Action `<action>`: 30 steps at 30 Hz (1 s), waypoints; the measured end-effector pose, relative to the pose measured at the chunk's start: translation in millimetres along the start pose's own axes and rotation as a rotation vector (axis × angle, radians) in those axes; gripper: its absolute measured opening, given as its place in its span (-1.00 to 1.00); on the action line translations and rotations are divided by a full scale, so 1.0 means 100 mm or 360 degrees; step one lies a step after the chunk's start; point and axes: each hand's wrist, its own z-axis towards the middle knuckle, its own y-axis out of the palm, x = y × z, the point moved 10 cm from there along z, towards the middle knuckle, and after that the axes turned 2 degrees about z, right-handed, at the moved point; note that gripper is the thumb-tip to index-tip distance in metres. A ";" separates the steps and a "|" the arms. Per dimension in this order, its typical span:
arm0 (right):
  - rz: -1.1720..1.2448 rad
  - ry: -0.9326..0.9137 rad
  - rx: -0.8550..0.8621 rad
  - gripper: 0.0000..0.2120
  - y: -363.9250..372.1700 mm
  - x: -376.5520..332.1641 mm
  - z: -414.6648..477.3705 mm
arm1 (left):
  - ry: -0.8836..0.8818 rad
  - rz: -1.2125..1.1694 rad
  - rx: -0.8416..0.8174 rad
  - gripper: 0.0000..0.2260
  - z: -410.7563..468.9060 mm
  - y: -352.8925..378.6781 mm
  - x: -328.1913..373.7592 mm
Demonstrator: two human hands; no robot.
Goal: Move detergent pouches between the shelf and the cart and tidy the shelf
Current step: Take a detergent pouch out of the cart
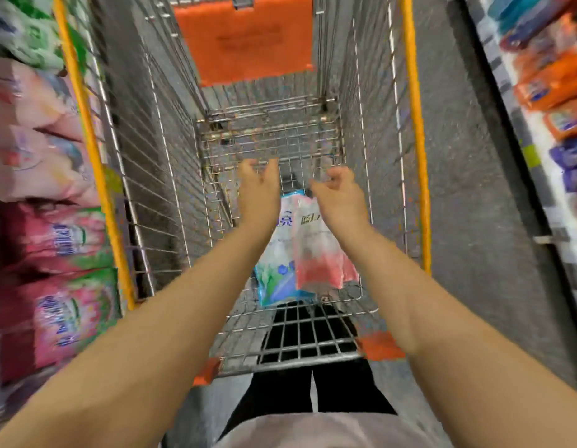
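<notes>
Both arms are stretched into the cart (416, 156). The left grip (258, 192) is released with its fingers loose, and the right grip (339, 195) is loosely curled, grasping nothing. Below them, at the cart's near end, a blue-green pouch (276, 279) and a pink pouch (319, 253) lie touching. More shelf pouches (54, 240) are packed along the left.

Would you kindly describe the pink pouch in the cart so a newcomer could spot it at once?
Find the wire cart with orange rails. Of two pouches inside, the pink pouch lies on the right, white fading to red, overlapping the blue-green pouch.
</notes>
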 end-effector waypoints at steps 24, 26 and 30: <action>0.0025 0.0840 0.0063 -0.47 0.39 1.67 0.44 | -0.1018 -0.0370 -0.0680 -0.77 0.09 1.10 -1.90; 0.0076 0.0794 0.0075 -0.35 0.40 1.49 0.37 | -0.1013 -0.0510 -0.0743 -0.78 0.06 1.09 -1.71; 0.0037 0.0550 0.0107 -0.26 0.33 0.94 0.28 | -0.0931 -0.0757 -0.0879 -0.75 0.05 0.99 -1.22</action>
